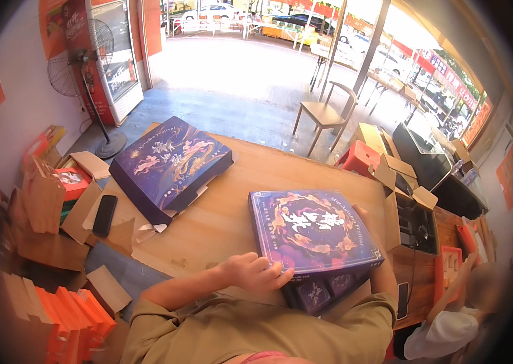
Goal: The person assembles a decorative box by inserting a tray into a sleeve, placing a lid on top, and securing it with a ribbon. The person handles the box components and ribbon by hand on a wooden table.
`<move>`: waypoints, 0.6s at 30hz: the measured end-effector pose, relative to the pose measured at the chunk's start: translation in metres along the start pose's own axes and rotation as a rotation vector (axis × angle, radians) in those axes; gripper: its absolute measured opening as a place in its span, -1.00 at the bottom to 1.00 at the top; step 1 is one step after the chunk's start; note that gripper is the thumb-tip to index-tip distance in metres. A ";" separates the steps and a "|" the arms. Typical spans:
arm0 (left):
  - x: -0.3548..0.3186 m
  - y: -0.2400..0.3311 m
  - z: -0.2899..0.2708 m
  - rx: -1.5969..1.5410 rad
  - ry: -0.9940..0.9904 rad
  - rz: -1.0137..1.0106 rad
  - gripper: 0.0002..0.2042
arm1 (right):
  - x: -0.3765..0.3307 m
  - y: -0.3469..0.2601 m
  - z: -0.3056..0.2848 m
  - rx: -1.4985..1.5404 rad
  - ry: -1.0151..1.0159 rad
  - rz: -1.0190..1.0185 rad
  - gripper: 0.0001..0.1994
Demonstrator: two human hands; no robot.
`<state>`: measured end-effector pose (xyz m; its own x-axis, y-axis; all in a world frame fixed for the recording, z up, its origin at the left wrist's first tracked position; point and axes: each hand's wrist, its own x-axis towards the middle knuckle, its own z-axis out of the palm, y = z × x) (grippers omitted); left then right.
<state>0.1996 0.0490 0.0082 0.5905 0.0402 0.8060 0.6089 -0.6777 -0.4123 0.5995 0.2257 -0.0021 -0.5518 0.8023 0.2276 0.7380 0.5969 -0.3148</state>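
1. Lid, purple, printed with a ring of pale rabbits: found beside my left hand, extending ahead of it and to its right, printed face up and tilted
2. My left hand: fingers curled, holding the lid by its near edge, toward the left corner
3. My right hand: mostly hidden, a small part visible at the lid's right edge; how far its fingers are closed I cannot tell
4. Small dark packs: noted right of my left hand, partly beneath the lid; contact with it cannot be confirmed
5. Second purple box: ahead and left of my left hand, well apart from it, top facing up, resting on the tan work surface
6. Black phone: well left of my left hand, lying on cardboard
7. Orange packaging: farther left of that hand and nearer my body
8. Open carton: just right of my right hand; red stool beyond it
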 end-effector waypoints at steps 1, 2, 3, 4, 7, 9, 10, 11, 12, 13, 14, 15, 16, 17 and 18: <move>0.002 -0.006 0.000 -0.003 -0.006 0.004 -0.70 | 0.002 0.001 0.001 -0.003 0.005 -0.005 -0.72; 0.002 -0.012 -0.001 0.005 -0.020 0.014 -0.70 | 0.005 0.000 0.004 -0.004 0.007 -0.014 -0.72; 0.002 -0.019 0.000 0.011 -0.032 0.021 -0.70 | 0.006 0.000 0.004 -0.009 0.009 -0.023 -0.72; 0.002 -0.027 0.002 0.016 -0.044 0.029 -0.70 | 0.008 -0.001 0.006 -0.012 0.014 -0.033 -0.72; 0.003 -0.061 0.010 -0.011 -0.006 0.006 -0.71 | 0.018 -0.005 0.013 -0.023 0.023 -0.065 -0.72; -0.006 -0.096 0.019 -0.048 -0.008 -0.018 -0.70 | 0.030 -0.012 0.023 -0.020 0.028 -0.097 -0.72; -0.014 -0.114 0.024 -0.065 -0.024 -0.028 -0.70 | 0.036 -0.016 0.029 -0.011 0.029 -0.111 -0.72; -0.018 -0.132 0.026 -0.062 -0.045 -0.086 -0.70 | 0.042 -0.019 0.035 -0.010 0.031 -0.121 -0.72; -0.019 -0.147 0.026 -0.046 -0.064 -0.141 -0.69 | 0.047 -0.023 0.040 -0.006 0.034 -0.135 -0.71; -0.018 -0.157 0.024 -0.061 -0.058 -0.170 -0.68 | 0.049 -0.024 0.044 -0.007 0.038 -0.140 -0.71; -0.013 -0.166 0.023 -0.076 -0.047 -0.194 -0.66 | 0.046 -0.025 0.046 -0.007 0.042 -0.136 -0.71; -0.011 -0.172 0.018 -0.081 -0.037 -0.226 -0.64 | 0.050 -0.027 0.049 -0.012 0.041 -0.144 -0.71; -0.008 -0.177 0.015 -0.092 -0.028 -0.215 -0.63 | 0.049 -0.028 0.050 -0.017 0.041 -0.147 -0.71; -0.008 -0.181 0.011 -0.094 -0.021 -0.211 -0.61 | 0.050 -0.030 0.053 -0.017 0.034 -0.153 -0.71; -0.008 -0.184 0.005 -0.094 -0.016 -0.208 -0.60 | 0.053 -0.031 0.054 -0.017 0.028 -0.164 -0.71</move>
<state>0.0856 0.1773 0.0754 0.4662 0.1969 0.8625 0.6669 -0.7188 -0.1964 0.5267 0.2498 -0.0299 -0.6545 0.6939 0.3004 0.6457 0.7196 -0.2554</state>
